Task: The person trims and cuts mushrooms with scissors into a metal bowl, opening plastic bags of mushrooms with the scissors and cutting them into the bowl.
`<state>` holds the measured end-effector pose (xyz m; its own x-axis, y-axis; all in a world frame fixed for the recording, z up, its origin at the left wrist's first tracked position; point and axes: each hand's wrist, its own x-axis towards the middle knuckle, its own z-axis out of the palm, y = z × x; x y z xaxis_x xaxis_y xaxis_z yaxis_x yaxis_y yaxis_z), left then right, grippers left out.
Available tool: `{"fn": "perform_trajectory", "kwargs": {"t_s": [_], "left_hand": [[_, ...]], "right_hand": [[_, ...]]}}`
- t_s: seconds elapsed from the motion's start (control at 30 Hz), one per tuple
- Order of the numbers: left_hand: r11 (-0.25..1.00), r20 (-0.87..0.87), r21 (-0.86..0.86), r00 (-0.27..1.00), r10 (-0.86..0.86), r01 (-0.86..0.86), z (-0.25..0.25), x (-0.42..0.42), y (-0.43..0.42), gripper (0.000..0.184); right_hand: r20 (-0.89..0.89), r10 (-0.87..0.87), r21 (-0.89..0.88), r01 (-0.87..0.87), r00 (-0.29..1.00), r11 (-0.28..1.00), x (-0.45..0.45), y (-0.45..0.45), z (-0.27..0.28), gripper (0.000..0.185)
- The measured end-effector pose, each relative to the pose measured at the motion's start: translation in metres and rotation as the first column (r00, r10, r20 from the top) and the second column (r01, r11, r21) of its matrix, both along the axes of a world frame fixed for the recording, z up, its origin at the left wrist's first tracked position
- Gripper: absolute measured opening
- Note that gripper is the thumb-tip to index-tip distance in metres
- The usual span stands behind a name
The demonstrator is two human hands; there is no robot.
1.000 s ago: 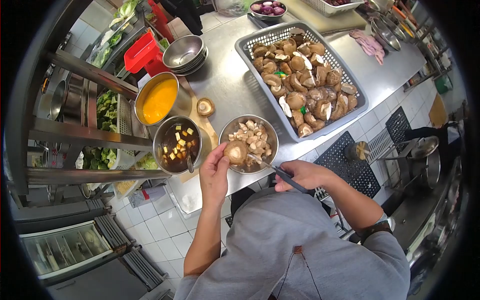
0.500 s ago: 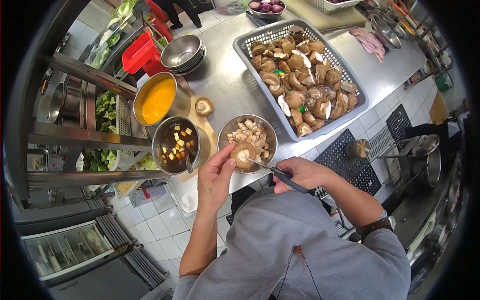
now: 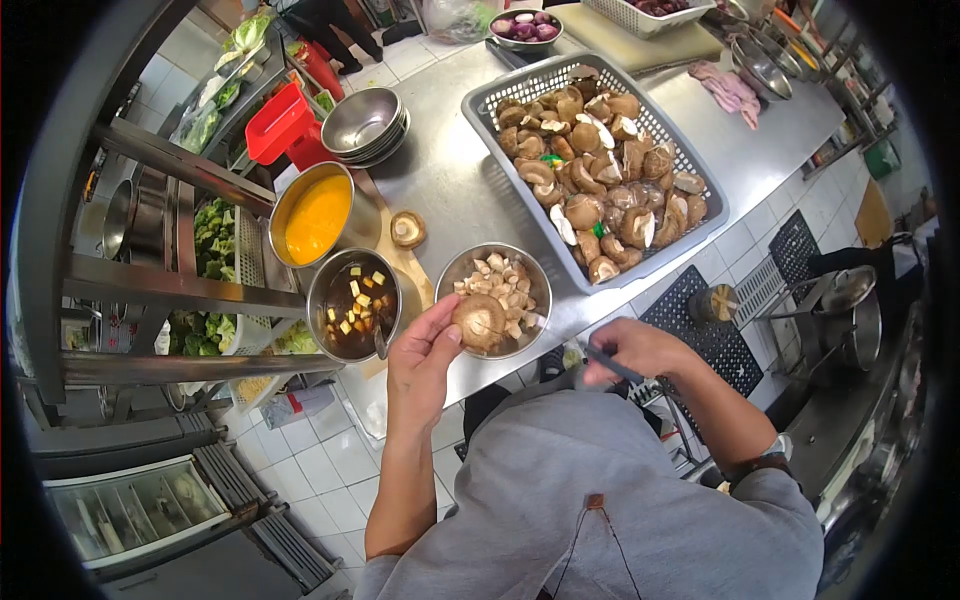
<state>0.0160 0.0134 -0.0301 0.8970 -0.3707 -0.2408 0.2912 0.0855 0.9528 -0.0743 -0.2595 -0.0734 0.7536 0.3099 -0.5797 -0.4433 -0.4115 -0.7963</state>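
Note:
My left hand pinches a brown mushroom between thumb and fingers, above the near-left part of a steel bowl. Pale mushroom stem pieces lie in that bowl. To the right, my right hand is closed around the dark handle of a knife, apart from the mushroom; its blade is hard to make out. A grey plastic basket full of whole mushrooms stands beyond the bowl. One single mushroom sits on the table left of it.
Left of the bowl stand a pot of orange liquid and a pot of dark liquid with pale cubes. Stacked steel bowls, a red container, and a bowl of purple onions are farther back. Metal shelf rails run at left.
My right hand has drawn the knife away from the mushroom, to the right. My left hand still holds the mushroom over the bowl, turned slightly.

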Motion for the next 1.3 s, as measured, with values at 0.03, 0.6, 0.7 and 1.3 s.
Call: {"fn": "perform_trajectory", "kwargs": {"t_s": [0.03, 0.6, 0.7, 1.3], "left_hand": [[1.000, 0.004, -0.004, 1.000, -0.002, 0.002, 0.000, 0.001, -0.002, 0.036], [0.707, -0.070, -0.084, 0.703, -0.708, 0.703, 0.007, 0.059, -0.067, 0.045], [0.611, -0.041, 0.049, 0.613, -0.789, 0.790, 0.013, 0.084, -0.079, 0.043], [0.020, 0.056, 0.998, 0.792, -0.608, -0.055, -0.045, 0.231, -0.045, 0.042]], "right_hand": [[0.004, -0.002, -0.004, 0.002, 1.000, 1.000, 0.003, 0.003, 0.002, 0.045], [-0.092, -0.624, 0.559, 0.559, 0.776, 0.612, 0.041, -0.009, 0.040, 0.028], [-0.061, -0.654, 0.554, 0.571, 0.754, 0.606, 0.042, -0.036, 0.029, 0.028], [0.103, -0.885, 0.644, 0.648, 0.455, 0.407, 0.076, -0.070, 0.043, 0.034]]}}
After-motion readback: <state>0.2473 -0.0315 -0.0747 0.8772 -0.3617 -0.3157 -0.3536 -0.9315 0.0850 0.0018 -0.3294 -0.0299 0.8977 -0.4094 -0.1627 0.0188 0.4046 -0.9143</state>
